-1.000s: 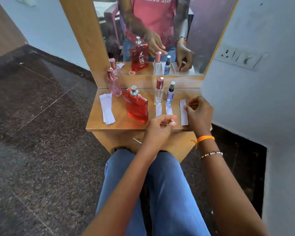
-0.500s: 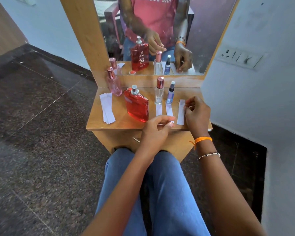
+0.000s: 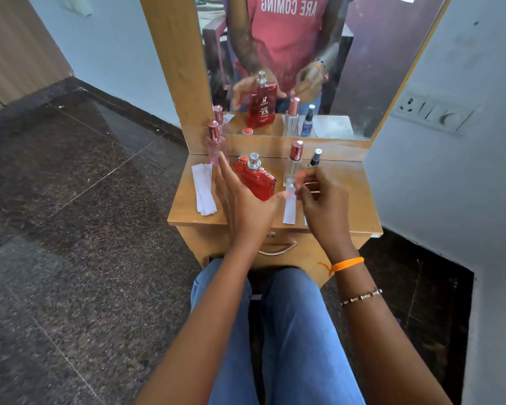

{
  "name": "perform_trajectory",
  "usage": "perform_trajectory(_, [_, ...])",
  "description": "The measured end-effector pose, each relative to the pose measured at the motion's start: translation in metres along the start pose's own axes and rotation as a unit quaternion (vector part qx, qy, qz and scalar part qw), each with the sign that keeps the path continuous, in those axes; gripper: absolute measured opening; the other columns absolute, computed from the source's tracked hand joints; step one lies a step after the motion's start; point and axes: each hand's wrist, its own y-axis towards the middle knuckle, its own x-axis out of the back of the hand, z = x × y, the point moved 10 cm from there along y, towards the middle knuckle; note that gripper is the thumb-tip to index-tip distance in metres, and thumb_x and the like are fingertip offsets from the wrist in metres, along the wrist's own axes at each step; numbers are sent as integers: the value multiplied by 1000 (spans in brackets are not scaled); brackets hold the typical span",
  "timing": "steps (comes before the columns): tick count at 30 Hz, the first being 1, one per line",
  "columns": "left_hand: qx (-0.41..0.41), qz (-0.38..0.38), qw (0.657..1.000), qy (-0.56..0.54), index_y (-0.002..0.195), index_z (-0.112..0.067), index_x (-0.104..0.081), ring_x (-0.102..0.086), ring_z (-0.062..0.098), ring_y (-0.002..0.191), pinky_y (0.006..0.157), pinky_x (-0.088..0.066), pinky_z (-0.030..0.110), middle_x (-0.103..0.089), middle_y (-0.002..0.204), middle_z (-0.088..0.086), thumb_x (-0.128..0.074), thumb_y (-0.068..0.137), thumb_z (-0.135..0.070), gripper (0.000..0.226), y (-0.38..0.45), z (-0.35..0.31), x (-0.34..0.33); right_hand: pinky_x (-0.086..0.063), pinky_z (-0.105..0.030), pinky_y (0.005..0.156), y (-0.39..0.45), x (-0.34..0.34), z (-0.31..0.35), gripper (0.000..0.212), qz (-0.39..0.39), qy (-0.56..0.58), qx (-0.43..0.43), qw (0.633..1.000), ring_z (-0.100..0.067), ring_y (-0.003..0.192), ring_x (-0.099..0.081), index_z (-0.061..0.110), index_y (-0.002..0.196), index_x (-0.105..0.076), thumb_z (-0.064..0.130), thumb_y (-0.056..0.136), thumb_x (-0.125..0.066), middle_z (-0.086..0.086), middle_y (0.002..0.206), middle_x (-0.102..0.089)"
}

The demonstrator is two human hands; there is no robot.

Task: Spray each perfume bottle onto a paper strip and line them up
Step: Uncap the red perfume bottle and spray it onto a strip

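The red perfume bottle (image 3: 257,179) stood on the wooden dressing table (image 3: 360,206), near its middle, with a silver spray nozzle on top and no cap. The left hand (image 3: 243,200) was spread open around the bottle's near left side, fingers straight and apart, the thumb reaching toward the bottle's lower right corner; whether the palm actually touched the glass could not be told. Just right of the red bottle stood a slim clear bottle with a rose-gold cap (image 3: 293,165), and beyond it a small dark bottle with a silver top (image 3: 315,158), its lower part hidden behind the right hand (image 3: 323,200). A white paper strip (image 3: 289,210) lay flat on the tabletop in front of the clear bottle, running toward the near edge. The right hand hovered over the table beside that strip with its fingers curled in loosely, and it was unclear whether they pinched anything (the fingertips were blurred). At the table's left rear a pale pink bottle with a pink cap (image 3: 215,144) stood against the mirror frame (image 3: 176,68). A stack of unused paper strips (image 3: 203,188) lay near the left edge, well apart from the used strip. An orange thread (image 3: 346,264) and a beaded bracelet (image 3: 361,296) circled the right wrist.
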Motion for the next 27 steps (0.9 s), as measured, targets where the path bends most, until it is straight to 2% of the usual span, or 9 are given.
perform_trajectory(3, [-22, 14, 1000, -13, 148, -15, -10, -23, 18, 140, 108, -14, 15, -25, 153, 5, -83, 63, -26, 112, 9, 0, -3, -54, -19, 68, 4, -18, 8, 25, 53, 40, 1, 998, -9, 69, -61, 8, 95, -60, -10, 89, -45, -8, 79, -63])
perform_trajectory(7, [-26, -6, 999, -24, 141, -13, -26, -40, 19, 129, 108, -35, 30, -42, 138, 5, -80, 59, -17, 98, 10, 12, 10, -56, -33, 76, 17, -40, 11, 30, 92, 65, -1, 994, -18, 77, -62, 8, 96, -61, -11, 90, -38, -9, 81, -62])
perform_trajectory(12, [-36, 3, 998, -57, 140, -15, -27, -46, 19, 122, 104, -41, 39, -44, 132, 4, -76, 56, -11, 98, 7, 19, 17, -39, -6, 84, 43, -91, 38, 48, 163, -67, 97, 980, -18, 94, -55, 2, 107, -66, -18, 75, -36, -17, 106, -65])
perform_trajectory(14, [-42, 3, 997, -59, 141, -16, -25, -45, 19, 124, 105, -40, 40, -43, 134, 5, -77, 57, -12, 99, 6, 21, 17, -44, -25, 95, 53, -118, 33, 46, 222, -115, 106, 962, -26, 107, -58, 2, 110, -66, -16, 77, -40, -20, 120, -60])
perform_trajectory(17, [-49, 4, 997, -58, 142, -13, -23, -42, 20, 128, 107, -36, 40, -41, 138, 8, -80, 60, -17, 100, 7, 22, 15, -49, -44, 80, 56, -138, 24, 35, 275, -203, 110, 933, -38, 98, -59, 3, 102, -67, -11, 79, -45, -19, 110, -61])
perform_trajectory(20, [-47, 10, 997, -54, 143, -12, -20, -39, 23, 131, 108, -35, 42, -38, 141, 12, -79, 58, -20, 104, 8, 24, 12, -44, -36, 73, 59, -112, 47, 32, 183, -190, 144, 954, -36, 91, -60, 2, 101, -62, -13, 78, -46, -18, 101, -62])
perform_trajectory(22, [-48, 19, 997, -49, 145, -15, -15, -34, 23, 135, 110, -35, 43, -33, 145, 11, -76, 61, -23, 105, 7, 25, 10, -44, -27, 72, 60, -77, 71, 33, 126, -97, 139, 977, -17, 82, -61, 3, 105, -58, -13, 78, -49, -5, 91, -62])
perform_trajectory(24, [-57, 27, 997, -48, 145, -18, -11, -30, 23, 138, 111, -33, 45, -30, 148, 9, -74, 63, -26, 104, 7, 26, 8, -45, -13, 72, 53, -53, 97, 31, 145, 5, 139, 980, 4, 73, -57, 5, 107, -59, -9, 80, -56, 8, 86, -62])
perform_trajectory(27, [-63, 36, 996, -42, 146, -20, -8, -29, 24, 138, 111, -32, 46, -28, 149, 11, -75, 64, -23, 106, 7, 25, 6, -49, -15, 74, 33, -55, 122, 32, 239, -40, 179, 954, 3, 76, -60, 9, 107, -66, -7, 80, -61, 15, 85, -61])
